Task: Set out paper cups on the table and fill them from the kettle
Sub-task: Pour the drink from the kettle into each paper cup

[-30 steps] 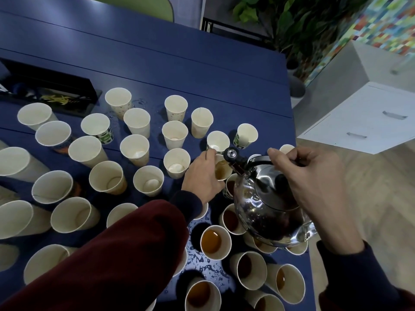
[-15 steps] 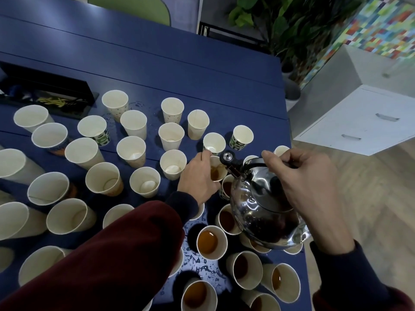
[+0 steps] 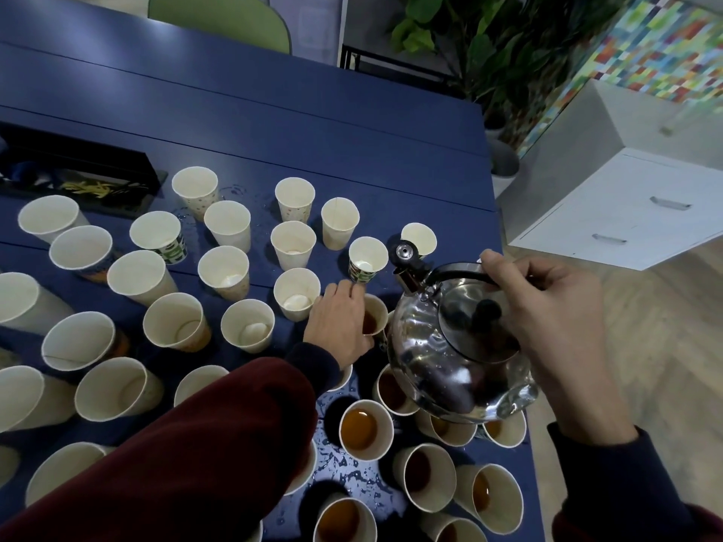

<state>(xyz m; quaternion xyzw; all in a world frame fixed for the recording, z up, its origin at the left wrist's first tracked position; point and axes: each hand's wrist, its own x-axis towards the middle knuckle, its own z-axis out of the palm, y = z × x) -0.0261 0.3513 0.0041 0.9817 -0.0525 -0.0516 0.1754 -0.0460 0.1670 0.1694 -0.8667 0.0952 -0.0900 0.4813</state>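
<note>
In the head view, the cups cover most of the blue worktop (image 3: 274, 123), so the setting-out part looks finished. The filling, I judge, is only partly done. The filled cups (image 3: 362, 428) stand in a group at the near right corner, each with brown liquid inside, and spilled drops (image 3: 352, 475) lie between them. The empty cups (image 3: 231, 228), many more in number, stand to the left and farther away; I see no liquid in them.

Your left hand (image 3: 340, 326) has its grip round one cup (image 3: 371, 320) at the far edge of the filled group, and this cup holds dark liquid. Your right hand (image 3: 547, 326) has its grip round the black handle (image 3: 457, 269) of the kettle (image 3: 450, 357), fingers curled on it. The kettle hangs above the filled cups, just beside the held cup, with its spout (image 3: 405, 256) pointing upward; no stream is visible.

So most of the pouring is left for you, probably starting with the empty cups nearest your left hand.
</note>
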